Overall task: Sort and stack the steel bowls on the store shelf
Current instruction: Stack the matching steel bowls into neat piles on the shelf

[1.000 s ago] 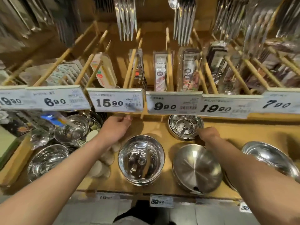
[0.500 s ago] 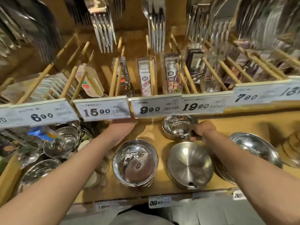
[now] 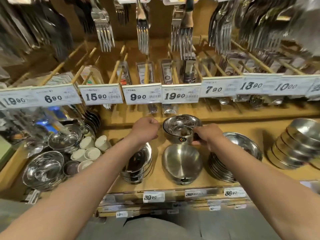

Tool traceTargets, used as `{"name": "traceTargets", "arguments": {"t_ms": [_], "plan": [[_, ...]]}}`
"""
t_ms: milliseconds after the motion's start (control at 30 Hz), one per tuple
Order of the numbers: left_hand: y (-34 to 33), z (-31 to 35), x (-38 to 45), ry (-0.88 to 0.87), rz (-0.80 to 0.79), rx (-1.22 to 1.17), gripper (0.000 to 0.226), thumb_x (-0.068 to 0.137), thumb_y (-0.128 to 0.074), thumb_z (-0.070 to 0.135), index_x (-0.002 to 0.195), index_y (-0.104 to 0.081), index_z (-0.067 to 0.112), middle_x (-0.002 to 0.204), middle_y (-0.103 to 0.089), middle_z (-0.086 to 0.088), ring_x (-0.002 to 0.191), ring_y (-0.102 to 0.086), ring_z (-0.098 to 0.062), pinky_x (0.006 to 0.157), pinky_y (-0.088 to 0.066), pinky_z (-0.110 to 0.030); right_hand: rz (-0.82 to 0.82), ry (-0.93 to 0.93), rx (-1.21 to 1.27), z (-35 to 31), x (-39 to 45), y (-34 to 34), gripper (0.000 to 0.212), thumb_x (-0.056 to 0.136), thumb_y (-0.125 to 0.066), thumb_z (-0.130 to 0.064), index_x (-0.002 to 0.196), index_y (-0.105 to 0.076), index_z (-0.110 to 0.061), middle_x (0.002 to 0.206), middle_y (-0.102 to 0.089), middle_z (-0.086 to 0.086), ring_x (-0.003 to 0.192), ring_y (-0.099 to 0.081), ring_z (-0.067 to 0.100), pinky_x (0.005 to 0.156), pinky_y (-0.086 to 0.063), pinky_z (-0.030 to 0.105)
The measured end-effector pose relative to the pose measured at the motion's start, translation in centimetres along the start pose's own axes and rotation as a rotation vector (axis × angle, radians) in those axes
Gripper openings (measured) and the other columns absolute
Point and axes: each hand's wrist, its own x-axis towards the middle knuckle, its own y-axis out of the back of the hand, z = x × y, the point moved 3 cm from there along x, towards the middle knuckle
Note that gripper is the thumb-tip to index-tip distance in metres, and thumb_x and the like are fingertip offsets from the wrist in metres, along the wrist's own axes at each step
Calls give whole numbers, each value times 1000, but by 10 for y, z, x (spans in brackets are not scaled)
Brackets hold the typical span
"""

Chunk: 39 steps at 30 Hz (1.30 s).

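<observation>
The right hand (image 3: 207, 135) has pulled the small steel bowl stack (image 3: 180, 130) forward from the back of the shelf (image 3: 155, 181) – fingers curled on its rim. The left hand (image 3: 145, 129) has come beside it, loosely curled, holding nothing – ready to stack.

Right hand (image 3: 208, 135): fingertips hidden behind the small bowl stack (image 3: 180, 130).
Left hand (image 3: 145, 129): fingers curled out of sight.
Shiny bowl stack (image 3: 140, 168): part-covered by the left forearm.
Hanging forks (image 3: 103, 30): handles cut off at the top edge.
Right-edge price tag (image 3: 314, 90): cut off, blurred.
</observation>
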Motion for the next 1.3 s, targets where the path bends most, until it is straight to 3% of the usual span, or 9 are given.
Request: {"name": "traceTargets", "arguments": {"t_ms": [100, 267, 333, 500, 600, 700, 767, 1067, 1300], "plan": [[-17, 3, -10, 20, 38, 102, 15, 95, -53, 18, 93, -61, 6, 92, -62, -7, 82, -60, -21, 77, -55, -32, 34, 24, -68, 4, -19, 0, 22, 88, -72, -13, 73, -61, 0, 74, -72, 19, 58, -74, 32, 71, -64, 47], [-49, 2, -27, 77, 54, 244, 54, 98, -55, 26, 145, -41, 4, 116, -59, -6, 66, -42, -6, 71, -42, -28, 11, 43, -94, 23, -52, 1, 23, 90, -67, -12, 73, -64, 4, 67, -71, 18, 53, -73, 32, 66, -64, 53], [-56, -1, -32, 83, 75, 322, 51, 99, -55, 32, 140, -46, 2, 113, -61, -7, 67, -44, -12, 74, -39, -30, 15, 54, -119, 31, -61, 4, 24, 91, -65, -13, 73, -64, 2, 61, -69, 14, 48, -71, 30, 65, -64, 52], [-66, -15, -44, 82, 79, 384, 53, 97, -57, 17, 146, -40, 4, 143, -52, -14, 126, -52, -33, 83, -39, -30, -19, 41, -179, 49, -77, 7, 24, 96, -63, -19, 81, -63, 0, 75, -70, 17, 75, -76, 37, 81, -62, 53], [-72, -26, -54, 76, 106, 385, 53, 93, -57, 6, 144, -43, 5, 137, -56, -16, 124, -55, -33, 87, -46, -32, -10, 90, -328, 53, -82, 4, 37, 95, -64, -33, 91, -72, 3, 90, -75, 18, 85, -73, 35, 83, -61, 47], [-75, -32, -58, 63, 132, 372, 56, 91, -58, 1, 145, -43, 6, 134, -59, -15, 122, -57, -33, 96, -51, -36, 30, 140, -468, 52, -86, 3, 34, 95, -60, -33, 81, -70, -4, 78, -69, 8, 65, -61, 20, 54, -45, 26], [-75, -33, -58, 53, 137, 335, 58, 90, -55, -2, 147, -42, 7, 131, -61, -15, 118, -60, -33, 95, -54, -39, 41, 138, -522, 53, -85, 3, 30, 95, -59, -29, 82, -69, -4, 80, -66, 8, 62, -53, 18, 48, -34, 24], [-79, -41, -59, 7, 120, 235, 52, 90, -56, 0, 141, -47, 5, 123, -65, -14, 105, -65, -28, 74, -48, -29, 71, 110, -589, 62, -82, -6, 27, 97, -62, -23, 107, -68, 2, 106, -71, 18, 96, -68, 34, 70, -45, 31], [-82, -46, -56, 32, 107, 205, 59, 88, -52, -1, 146, -43, 6, 132, -61, -14, 114, -61, -29, 80, -47, -26, 149, 142, -593, 64, -83, -5, 29, 96, -61, -22, 114, -61, 1, 115, -68, 18, 105, -66, 37, 72, -43, 32]]}}
